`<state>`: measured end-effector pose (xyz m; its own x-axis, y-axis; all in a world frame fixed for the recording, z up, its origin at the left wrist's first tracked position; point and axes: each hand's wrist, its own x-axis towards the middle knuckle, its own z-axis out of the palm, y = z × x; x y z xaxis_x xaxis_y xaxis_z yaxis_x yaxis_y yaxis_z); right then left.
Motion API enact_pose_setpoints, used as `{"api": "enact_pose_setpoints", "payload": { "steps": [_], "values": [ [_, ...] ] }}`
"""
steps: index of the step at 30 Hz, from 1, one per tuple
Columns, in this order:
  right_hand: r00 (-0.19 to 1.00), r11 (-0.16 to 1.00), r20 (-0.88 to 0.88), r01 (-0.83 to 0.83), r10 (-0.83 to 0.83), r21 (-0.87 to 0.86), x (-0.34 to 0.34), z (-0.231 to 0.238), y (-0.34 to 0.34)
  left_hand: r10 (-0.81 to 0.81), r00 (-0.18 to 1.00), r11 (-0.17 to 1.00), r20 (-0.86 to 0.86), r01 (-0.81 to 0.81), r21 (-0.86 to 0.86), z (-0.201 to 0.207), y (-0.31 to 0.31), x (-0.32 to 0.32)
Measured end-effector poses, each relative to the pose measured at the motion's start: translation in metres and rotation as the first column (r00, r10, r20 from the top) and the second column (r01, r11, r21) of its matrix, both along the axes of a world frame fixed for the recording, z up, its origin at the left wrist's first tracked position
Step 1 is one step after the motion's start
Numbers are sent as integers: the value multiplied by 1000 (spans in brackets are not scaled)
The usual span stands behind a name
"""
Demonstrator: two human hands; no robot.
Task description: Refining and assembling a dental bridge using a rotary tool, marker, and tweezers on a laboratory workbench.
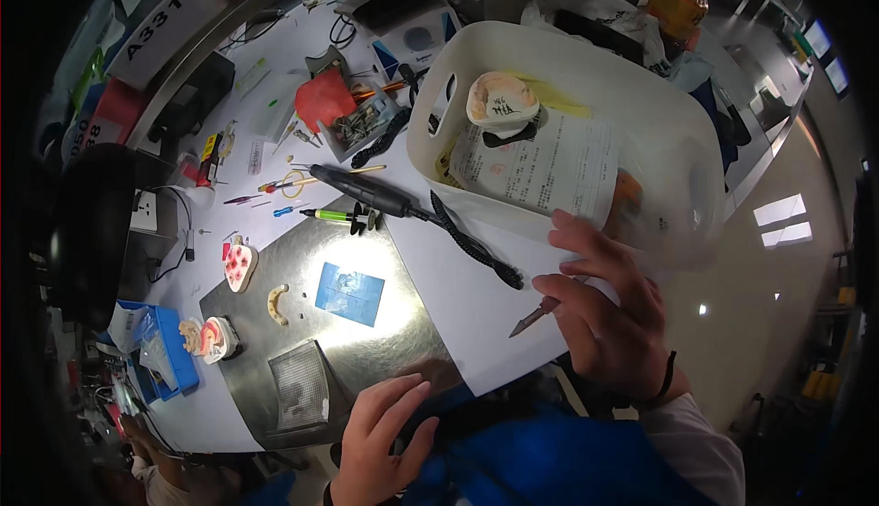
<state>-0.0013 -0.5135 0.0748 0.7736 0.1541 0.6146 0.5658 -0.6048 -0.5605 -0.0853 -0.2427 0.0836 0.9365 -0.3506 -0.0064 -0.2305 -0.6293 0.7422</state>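
My right hand (609,309) is closed on a slim pointed tool (529,323), its tip angled down to the left over the white paper by the plastic bin (430,163). Whether it is a knife or a brush I cannot tell. At the front edge of a metal plate (261,359), my left hand (385,433) is open, fingers stretched, holding nothing. Beyond it on the plate lie a blue square sheet (351,293) under bright light, a curved tooth-coloured dental arch (276,306) and a wire mesh piece (300,385).
A plaster dental model (504,103) and a printed sheet (536,163) lie in the bin. A black handpiece (362,193) with a coiled cord and a syringe (334,217) lie behind the plate. Another dental model (218,339) stands near a blue box (174,350) at left.
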Motion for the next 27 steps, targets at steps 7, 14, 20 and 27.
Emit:
{"api": "enact_pose_setpoints", "payload": {
  "steps": [7,14,20,27],
  "values": [
    [978,991,-193,57,-80,-122,20,-6,1,174,970,953,167,-209,220,-36,22,3],
    [869,941,-474,-269,144,-207,44,-6,68,215,954,939,209,-261,226,-64,24,14],
    [811,907,-498,-408,307,-105,74,-38,135,256,935,916,246,-316,248,-78,25,14],
    [852,825,-290,-506,435,-252,81,-64,123,235,930,926,283,-303,227,-91,24,14]
  ]
}}
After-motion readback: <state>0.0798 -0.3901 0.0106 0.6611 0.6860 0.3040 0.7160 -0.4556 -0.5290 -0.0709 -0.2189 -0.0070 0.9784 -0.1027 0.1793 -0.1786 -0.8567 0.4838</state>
